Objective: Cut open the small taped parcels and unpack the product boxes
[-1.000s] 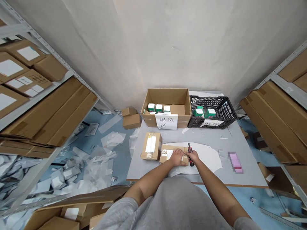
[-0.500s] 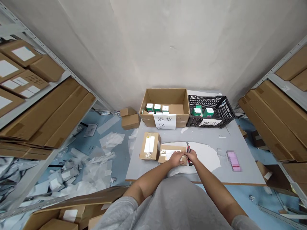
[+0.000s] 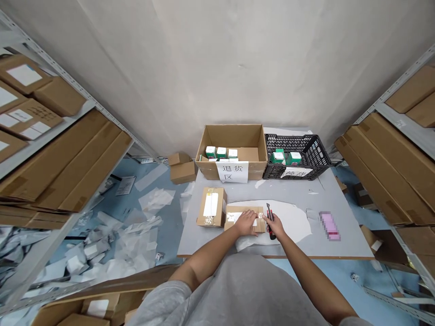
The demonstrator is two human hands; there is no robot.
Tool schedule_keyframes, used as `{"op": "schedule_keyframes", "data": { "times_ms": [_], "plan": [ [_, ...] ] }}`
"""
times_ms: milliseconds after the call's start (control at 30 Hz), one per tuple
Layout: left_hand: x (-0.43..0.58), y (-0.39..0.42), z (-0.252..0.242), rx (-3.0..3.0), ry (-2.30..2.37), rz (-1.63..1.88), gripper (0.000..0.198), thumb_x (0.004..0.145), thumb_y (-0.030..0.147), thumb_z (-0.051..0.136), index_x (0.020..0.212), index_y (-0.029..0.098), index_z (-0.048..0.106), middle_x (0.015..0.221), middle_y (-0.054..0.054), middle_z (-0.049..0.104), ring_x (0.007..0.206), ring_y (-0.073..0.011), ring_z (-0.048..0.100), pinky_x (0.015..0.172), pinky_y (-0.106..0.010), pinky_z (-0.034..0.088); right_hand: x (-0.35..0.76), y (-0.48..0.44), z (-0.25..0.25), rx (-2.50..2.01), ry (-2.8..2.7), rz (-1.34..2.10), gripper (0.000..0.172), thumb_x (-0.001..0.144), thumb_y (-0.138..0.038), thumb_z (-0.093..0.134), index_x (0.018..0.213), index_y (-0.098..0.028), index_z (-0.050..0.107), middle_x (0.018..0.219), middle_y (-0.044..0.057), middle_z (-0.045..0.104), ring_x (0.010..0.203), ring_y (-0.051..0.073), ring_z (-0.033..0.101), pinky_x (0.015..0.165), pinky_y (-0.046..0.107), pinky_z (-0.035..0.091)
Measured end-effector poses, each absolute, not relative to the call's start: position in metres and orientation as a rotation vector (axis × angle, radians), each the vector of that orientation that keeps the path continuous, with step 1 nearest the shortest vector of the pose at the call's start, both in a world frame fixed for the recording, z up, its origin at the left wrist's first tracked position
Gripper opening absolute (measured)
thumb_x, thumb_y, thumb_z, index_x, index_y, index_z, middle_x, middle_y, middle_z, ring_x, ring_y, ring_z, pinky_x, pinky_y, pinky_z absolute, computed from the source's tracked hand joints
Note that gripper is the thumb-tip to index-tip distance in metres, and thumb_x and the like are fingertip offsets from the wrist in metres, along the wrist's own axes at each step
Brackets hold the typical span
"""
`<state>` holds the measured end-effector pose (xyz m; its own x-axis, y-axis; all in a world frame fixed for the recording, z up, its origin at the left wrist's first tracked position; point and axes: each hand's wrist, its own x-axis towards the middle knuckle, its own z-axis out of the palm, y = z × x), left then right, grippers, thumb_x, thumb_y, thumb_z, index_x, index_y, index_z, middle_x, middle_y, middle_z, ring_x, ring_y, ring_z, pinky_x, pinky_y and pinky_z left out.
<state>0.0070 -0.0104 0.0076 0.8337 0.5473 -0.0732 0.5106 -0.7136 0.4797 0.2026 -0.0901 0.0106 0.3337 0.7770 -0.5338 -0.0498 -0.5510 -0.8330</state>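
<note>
Left hand (image 3: pixel 246 223) flat on taped carton (image 3: pixel 243 218), right hand (image 3: pixel 274 224) just beside, apparently gripping box cutter (image 3: pixel 271 228).

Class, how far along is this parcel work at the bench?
Done: small green-and-white boxes already sit in the open carton and the black crate. In hand: the left hand rests on a taped parcel; the right hand grips a utility knife. Left: that parcel is still closed, as is a second parcel.

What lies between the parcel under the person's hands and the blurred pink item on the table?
The head view shows the right hand gripping a red-and-black utility knife, then a white sheet and a small pale scrap on the grey table.
</note>
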Motion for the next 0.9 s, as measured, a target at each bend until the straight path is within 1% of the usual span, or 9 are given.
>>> {"op": "schedule_keyframes", "data": {
  "times_ms": [100,200,333,400,467,533,700,800,900],
  "plan": [
    [-0.003,-0.008,0.009,2.553,0.781,0.091,0.088,0.07,0.066,0.092,0.135,0.017,0.057,0.129,-0.016,0.063,0.122,-0.0357,0.058,0.105,-0.045,0.046,0.197,-0.095,0.013,-1.819,-0.727,1.285,0.057,0.064,-0.062,0.087,0.093,-0.025,0.054,0.066,-0.007,0.058,0.049,0.014,0.057,0.042,0.026,0.049],
    [-0.017,-0.004,0.007,2.562,0.758,0.131,0.103,0.073,0.068,0.088,0.152,0.017,0.046,0.144,-0.02,0.058,0.134,-0.0388,0.053,0.113,-0.049,0.042,0.196,-0.099,0.013,-1.925,-0.846,1.239,0.056,0.059,-0.052,0.091,0.096,-0.024,0.06,0.075,-0.003,0.065,0.06,0.017,0.063,0.043,0.025,0.05],
    [-0.048,0.001,0.003,2.59,0.812,0.056,0.129,0.068,0.075,0.085,0.168,0.021,0.025,0.172,-0.025,0.03,0.159,-0.0457,0.027,0.128,-0.06,0.02,0.198,-0.104,0.008,-1.984,-0.827,1.231,0.051,0.062,-0.049,0.089,0.098,-0.024,0.062,0.081,0.0,0.069,0.069,0.021,0.069,0.043,0.025,0.052],
    [-0.063,0.003,0.002,2.61,0.858,-0.067,0.138,0.064,0.076,0.085,0.171,0.021,0.017,0.178,-0.024,0.016,0.164,-0.0475,0.011,0.13,-0.063,0.008,0.198,-0.105,0.006,-1.991,-0.81,1.234,0.05,0.063,-0.05,0.088,0.095,-0.024,0.061,0.082,0.001,0.07,0.07,0.021,0.069,0.044,0.025,0.053],
    [-0.072,0.005,0.003,2.615,0.898,-0.18,0.145,0.061,0.074,0.086,0.172,0.02,0.011,0.179,-0.025,0.008,0.165,-0.0486,0.002,0.129,-0.064,0.002,0.199,-0.104,0.006,-1.991,-0.806,1.226,0.049,0.062,-0.049,0.088,0.092,-0.024,0.06,0.085,0.002,0.072,0.07,0.021,0.07,0.045,0.026,0.055],
    [-0.075,0.007,0.007,2.609,0.933,-0.238,0.147,0.06,0.068,0.087,0.173,0.018,0.006,0.179,-0.027,0.007,0.164,-0.0492,0.003,0.129,-0.064,0.0,0.199,-0.1,0.009,-1.982,-0.812,1.219,0.049,0.061,-0.047,0.089,0.093,-0.024,0.061,0.092,0.004,0.075,0.072,0.022,0.07,0.046,0.028,0.056],
    [-0.066,0.009,0.021,2.544,1.019,-0.208,0.144,0.056,0.054,0.089,0.172,0.02,0.011,0.174,-0.026,0.025,0.158,-0.0501,0.023,0.129,-0.062,0.005,0.205,-0.088,0.019,-1.981,-0.84,1.176,0.041,0.067,-0.041,0.086,0.097,-0.023,0.065,0.106,0.008,0.08,0.079,0.023,0.075,0.047,0.027,0.057],
    [-0.057,0.0,0.026,2.439,1.169,-0.12,0.14,0.053,0.053,0.091,0.171,0.022,0.021,0.169,-0.026,0.033,0.154,-0.0507,0.029,0.128,-0.063,0.012,0.21,-0.083,0.022,-2.036,-0.823,1.026,0.04,0.072,-0.045,0.083,0.1,-0.023,0.065,0.107,0.009,0.08,0.08,0.023,0.076,0.049,0.026,0.058],
    [-0.041,-0.015,0.027,2.294,1.434,-0.042,0.133,0.058,0.054,0.089,0.17,0.021,0.025,0.167,-0.027,0.035,0.154,-0.052,0.028,0.126,-0.064,0.015,0.21,-0.082,0.02,-2.094,-0.745,0.892,0.045,0.073,-0.054,0.081,0.101,-0.023,0.064,0.11,0.01,0.08,0.078,0.021,0.077,0.048,0.024,0.057]
  ]
}}
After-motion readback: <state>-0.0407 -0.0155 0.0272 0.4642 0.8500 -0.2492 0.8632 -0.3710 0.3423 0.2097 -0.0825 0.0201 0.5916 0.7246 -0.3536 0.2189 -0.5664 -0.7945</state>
